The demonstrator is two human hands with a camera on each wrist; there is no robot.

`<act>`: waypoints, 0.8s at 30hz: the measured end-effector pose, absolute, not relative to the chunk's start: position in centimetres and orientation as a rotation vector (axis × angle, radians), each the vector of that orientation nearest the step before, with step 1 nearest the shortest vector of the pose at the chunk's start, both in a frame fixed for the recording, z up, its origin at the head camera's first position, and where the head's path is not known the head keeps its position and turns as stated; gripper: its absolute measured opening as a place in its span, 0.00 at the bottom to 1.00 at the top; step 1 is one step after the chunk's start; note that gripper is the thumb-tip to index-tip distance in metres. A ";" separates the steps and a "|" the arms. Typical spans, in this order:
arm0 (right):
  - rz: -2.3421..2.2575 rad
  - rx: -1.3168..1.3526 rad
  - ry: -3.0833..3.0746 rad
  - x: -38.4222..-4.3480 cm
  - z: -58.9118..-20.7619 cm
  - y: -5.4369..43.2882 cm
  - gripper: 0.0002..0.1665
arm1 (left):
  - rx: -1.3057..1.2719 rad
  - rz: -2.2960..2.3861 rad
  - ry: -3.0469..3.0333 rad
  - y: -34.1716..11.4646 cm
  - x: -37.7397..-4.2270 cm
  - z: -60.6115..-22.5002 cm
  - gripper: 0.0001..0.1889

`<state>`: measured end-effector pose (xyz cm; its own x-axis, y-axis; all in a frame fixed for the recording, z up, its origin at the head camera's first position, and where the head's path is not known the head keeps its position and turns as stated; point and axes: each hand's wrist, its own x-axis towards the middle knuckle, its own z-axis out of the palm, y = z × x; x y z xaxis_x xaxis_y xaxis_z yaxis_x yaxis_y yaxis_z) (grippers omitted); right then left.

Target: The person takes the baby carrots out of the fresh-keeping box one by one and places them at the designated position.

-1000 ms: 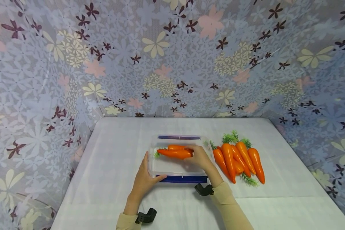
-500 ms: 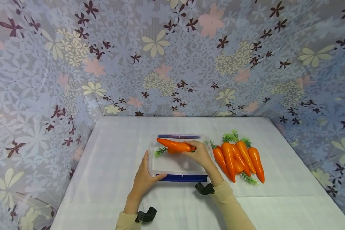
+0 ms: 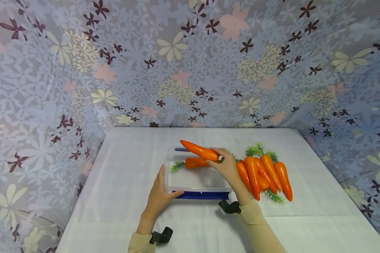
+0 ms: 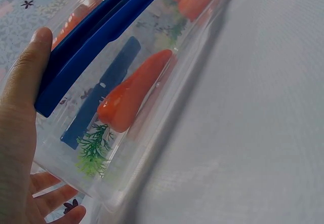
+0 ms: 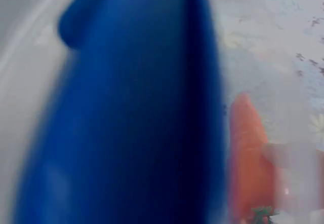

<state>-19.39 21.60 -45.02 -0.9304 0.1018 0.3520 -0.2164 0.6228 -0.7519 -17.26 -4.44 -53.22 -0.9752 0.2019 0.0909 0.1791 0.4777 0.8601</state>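
Observation:
My right hand [image 3: 225,167] pinches a carrot [image 3: 200,151] by its thick end, above the back right part of a clear plastic box [image 3: 190,181]. The carrot's tip points to the far left, and its leafy end is mostly hidden at the hand. Inside the box another carrot [image 3: 194,163] lies with its green leaves [image 4: 93,148] to the left. My left hand [image 3: 158,195] rests against the box's front left corner, fingers along the side, thumb [image 4: 38,57] by the blue latch [image 4: 96,51]. A blurred blue latch [image 5: 147,107] fills much of the right wrist view.
Several orange carrots [image 3: 252,175] with green leaves lie heaped on the white table [image 3: 130,158] just right of the box. Behind the table rises a flowered cloth [image 3: 190,70]. Each wrist wears a black camera mount [image 3: 162,236].
My right hand has lifted the carrot out of its low place in the box, up and towards the back right, uncovering the carrot beneath. The left hand stays at the corner.

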 end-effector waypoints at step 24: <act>1.129 -0.404 -2.374 -14.6 -43.6 29.3 0.29 | 0.304 1.560 2.658 -4.2 -17.1 -53.4 0.64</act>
